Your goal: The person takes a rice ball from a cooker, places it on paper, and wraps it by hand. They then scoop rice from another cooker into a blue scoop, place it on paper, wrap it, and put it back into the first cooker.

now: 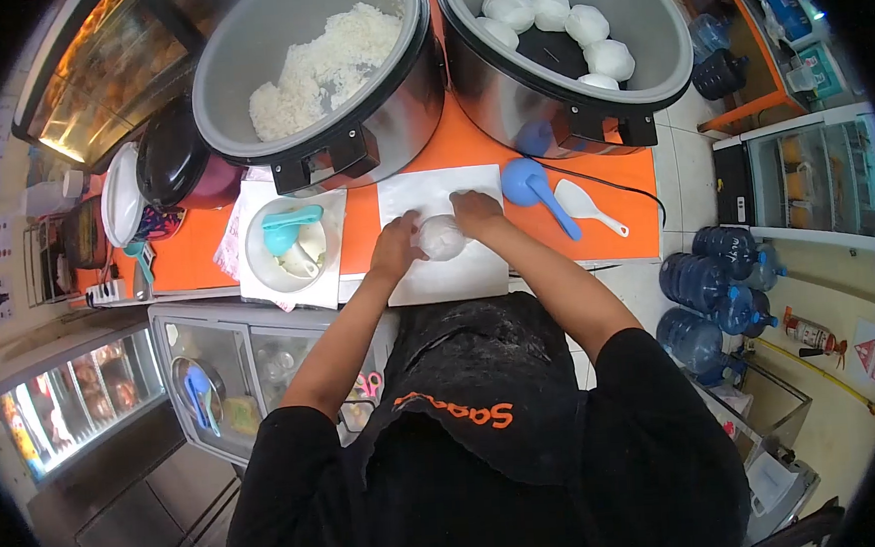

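A round, wrapped white bundle (pixel 441 238) rests on a sheet of white paper (pixel 448 281) on the orange counter. My left hand (pixel 397 246) touches the bundle's left side, fingers curved against it. At its upper right is my right hand (pixel 476 213), with the fingers bent and their tips partly hidden. Behind the paper, the left cooker pot (pixel 233 45) holds loose white rice (pixel 330 69). Several wrapped white bundles (pixel 588 26) lie in the right cooker pot (pixel 658 34).
Left of the paper stands a white bowl (pixel 262 269) with a turquoise scoop (pixel 280 233). A blue ladle (pixel 527 183) and a white rice paddle (pixel 582 204) lie to the right, beside a black cable (pixel 633 193). Large water bottles (pixel 694 283) stand on the floor.
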A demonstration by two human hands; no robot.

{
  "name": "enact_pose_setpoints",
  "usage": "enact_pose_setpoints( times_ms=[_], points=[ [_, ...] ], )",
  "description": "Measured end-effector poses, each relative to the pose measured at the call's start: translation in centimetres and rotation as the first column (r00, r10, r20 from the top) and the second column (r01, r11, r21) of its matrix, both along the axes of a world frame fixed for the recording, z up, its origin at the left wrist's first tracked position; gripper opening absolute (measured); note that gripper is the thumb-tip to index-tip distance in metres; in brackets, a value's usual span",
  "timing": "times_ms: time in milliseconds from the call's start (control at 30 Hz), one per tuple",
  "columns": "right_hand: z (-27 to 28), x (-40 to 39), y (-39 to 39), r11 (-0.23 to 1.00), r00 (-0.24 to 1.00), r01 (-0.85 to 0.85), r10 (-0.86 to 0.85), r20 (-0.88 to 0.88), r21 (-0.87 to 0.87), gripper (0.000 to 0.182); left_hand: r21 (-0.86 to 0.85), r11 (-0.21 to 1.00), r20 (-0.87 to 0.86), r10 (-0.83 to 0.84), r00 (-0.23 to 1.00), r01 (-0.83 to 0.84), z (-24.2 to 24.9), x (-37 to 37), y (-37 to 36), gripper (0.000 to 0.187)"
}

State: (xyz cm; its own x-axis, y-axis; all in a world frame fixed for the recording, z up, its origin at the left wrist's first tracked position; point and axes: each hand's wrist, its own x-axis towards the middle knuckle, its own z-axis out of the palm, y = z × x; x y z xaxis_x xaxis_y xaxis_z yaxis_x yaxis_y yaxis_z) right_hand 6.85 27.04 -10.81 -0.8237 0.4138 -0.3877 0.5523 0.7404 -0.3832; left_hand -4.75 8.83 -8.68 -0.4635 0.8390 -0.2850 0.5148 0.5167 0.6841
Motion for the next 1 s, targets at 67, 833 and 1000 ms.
enact_pose_setpoints(
  times_ms=[67,833,1000],
  points=[
    [2.3,-0.4,0.3,0.987,0.994,-0.095,0.088,0.063,0.131,0.02,0.039,0.993,0.005,-0.112,0.994,0.111,-0.7,-0.6,0.3,0.078],
    [9.3,6.0,-3.3,-0.115,0.736,0.088,-0.662,0.143,-0.989,0.061,0.434,0.862,-0.198,-0.194,0.961,0.263,10.2,1.3,0.0,0.06],
    [12.7,7.2,-4.3,-0.616,0.659,-0.145,-0.643,0.389,-0.774,0.052,0.53,0.686,-0.571,-0.145,0.808,0.498,12.2,1.9,-0.1,0.051]
  ],
)
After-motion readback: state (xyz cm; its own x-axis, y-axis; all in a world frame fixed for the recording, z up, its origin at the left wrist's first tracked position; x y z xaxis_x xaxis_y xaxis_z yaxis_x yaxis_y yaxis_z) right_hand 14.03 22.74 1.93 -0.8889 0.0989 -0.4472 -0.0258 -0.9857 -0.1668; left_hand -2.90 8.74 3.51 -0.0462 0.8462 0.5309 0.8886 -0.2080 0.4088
